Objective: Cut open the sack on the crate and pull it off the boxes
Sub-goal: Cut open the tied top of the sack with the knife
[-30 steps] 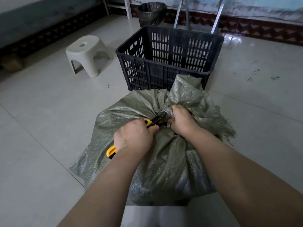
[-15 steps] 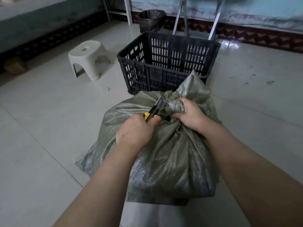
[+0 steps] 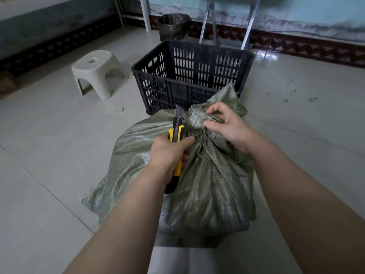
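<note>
A grey-green woven sack (image 3: 209, 186) bulges in front of me, its mouth gathered into a tied neck (image 3: 197, 119) at the top. What it rests on and what it holds are hidden. My left hand (image 3: 167, 153) grips a yellow and black utility knife (image 3: 176, 133), blade pointing up and away, just left of the neck. My right hand (image 3: 227, 127) pinches the bunched fabric at the neck between thumb and fingers.
An empty black slatted crate (image 3: 189, 76) stands right behind the sack. A white plastic stool (image 3: 96, 72) sits to the left on the tiled floor. A lined bin (image 3: 173, 26) and metal legs (image 3: 246, 22) stand by the far wall.
The knife has come away from the neck and now points upward. My right hand has loosened from a full grasp to a finger pinch on the neck. The view has tilted up a little.
</note>
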